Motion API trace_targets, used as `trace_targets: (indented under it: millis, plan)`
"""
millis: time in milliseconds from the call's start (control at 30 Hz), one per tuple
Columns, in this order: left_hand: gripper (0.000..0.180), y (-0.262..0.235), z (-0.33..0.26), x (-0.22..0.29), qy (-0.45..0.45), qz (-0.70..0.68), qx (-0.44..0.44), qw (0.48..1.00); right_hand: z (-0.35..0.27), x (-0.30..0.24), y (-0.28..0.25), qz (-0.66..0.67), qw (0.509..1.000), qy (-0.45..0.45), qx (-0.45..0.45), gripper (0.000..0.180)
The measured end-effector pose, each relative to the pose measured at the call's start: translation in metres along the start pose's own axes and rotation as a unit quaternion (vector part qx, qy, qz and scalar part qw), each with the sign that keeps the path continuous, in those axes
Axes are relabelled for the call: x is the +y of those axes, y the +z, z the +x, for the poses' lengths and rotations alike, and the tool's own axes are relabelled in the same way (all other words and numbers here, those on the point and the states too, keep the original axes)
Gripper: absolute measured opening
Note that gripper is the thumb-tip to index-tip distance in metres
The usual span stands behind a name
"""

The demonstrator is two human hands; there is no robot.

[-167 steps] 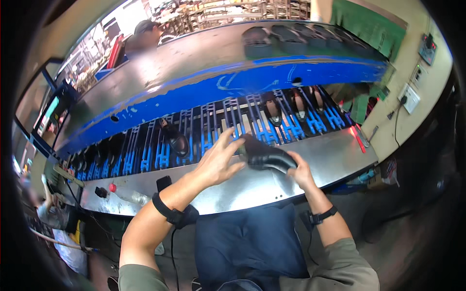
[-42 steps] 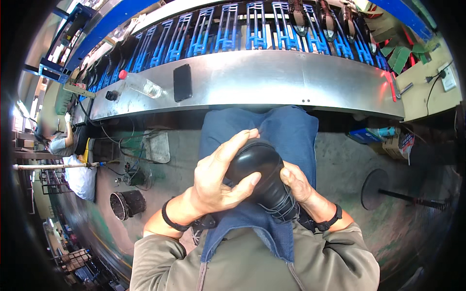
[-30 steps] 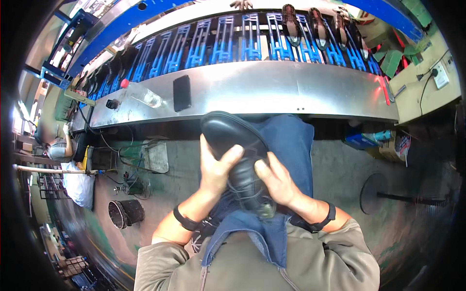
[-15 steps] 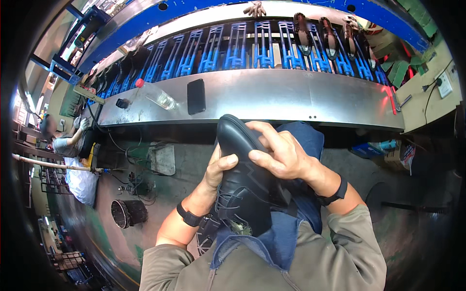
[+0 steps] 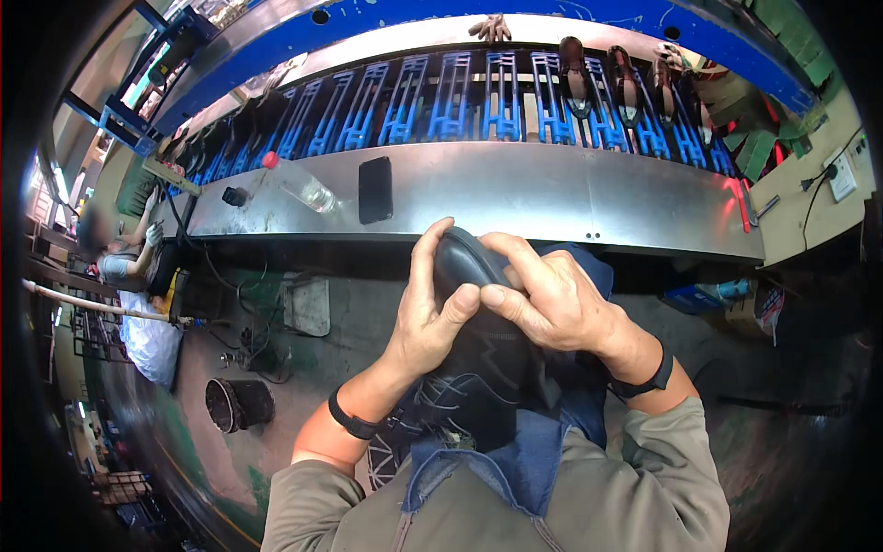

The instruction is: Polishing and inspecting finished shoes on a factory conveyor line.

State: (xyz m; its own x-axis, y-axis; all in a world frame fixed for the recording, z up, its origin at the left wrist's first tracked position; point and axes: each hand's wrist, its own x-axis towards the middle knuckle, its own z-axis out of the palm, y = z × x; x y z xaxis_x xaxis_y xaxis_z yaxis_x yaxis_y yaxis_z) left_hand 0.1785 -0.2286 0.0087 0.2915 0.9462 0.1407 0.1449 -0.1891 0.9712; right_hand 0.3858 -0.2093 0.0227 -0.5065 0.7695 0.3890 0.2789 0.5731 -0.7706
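Observation:
A black lace-up shoe (image 5: 501,354) stands toe-up in front of my chest, its heel end close to the blue apron. Around the left side of its toe wraps my left hand (image 5: 432,313), thumb laid on the upper. My right hand (image 5: 556,299) grips the other side, with the fingers at the sole edge and the thumb pressed on the toe cap. The two thumbs almost meet there. Grey laces (image 5: 446,396) show lower on the shoe, near the opening. The underside of the sole is mostly hidden by my right hand.
A steel ledge (image 5: 515,193) runs across ahead, bearing a black phone (image 5: 374,190) and a clear bottle with red cap (image 5: 308,189). Behind it are blue racks (image 5: 451,101) with several shoes (image 5: 622,87) at right. A black bucket (image 5: 239,405) stands on the floor; a co-worker (image 5: 124,262) is far left.
My left hand has slid up to the toe, its fingers now reaching the tip. The shoe has shifted slightly right, and both thumbs have drawn together on it.

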Motion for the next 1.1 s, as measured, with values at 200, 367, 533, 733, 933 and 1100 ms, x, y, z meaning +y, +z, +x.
trace_targets:
  millis: [200, 367, 533, 733, 933, 1100]
  plan:
    - [0.088, 0.005, -0.002, 0.004, -0.021, -0.112, -0.023, 0.993, 0.0, 0.012, 0.003, 0.174, 0.984, -0.031, 0.027, 0.033]
    - [0.094, 0.011, -0.01, -0.005, -0.033, -0.141, 0.0, 0.989, -0.004, -0.012, -0.002, -0.008, 0.998, -0.029, -0.058, 0.054]
    - [0.091, 0.012, -0.012, -0.032, -0.104, -0.203, 0.019, 0.974, -0.028, 0.007, 0.005, 0.046, 0.993, 0.029, -0.108, 0.086]
    - [0.078, 0.017, -0.009, -0.062, -0.143, -0.219, 0.008, 0.965, -0.05, 0.009, 0.033, 0.001, 1.0, 0.029, 0.003, 0.08]
    - [0.063, 0.02, -0.016, -0.116, -0.178, -0.527, -0.114, 0.823, -0.104, -0.009, 0.055, -0.082, 0.986, 0.127, 0.075, 0.063]
    - [0.048, 0.029, -0.011, -0.148, -0.305, -0.479, -0.003, 0.823, -0.171, -0.005, 0.074, -0.143, 0.979, 0.137, 0.048, 0.09]
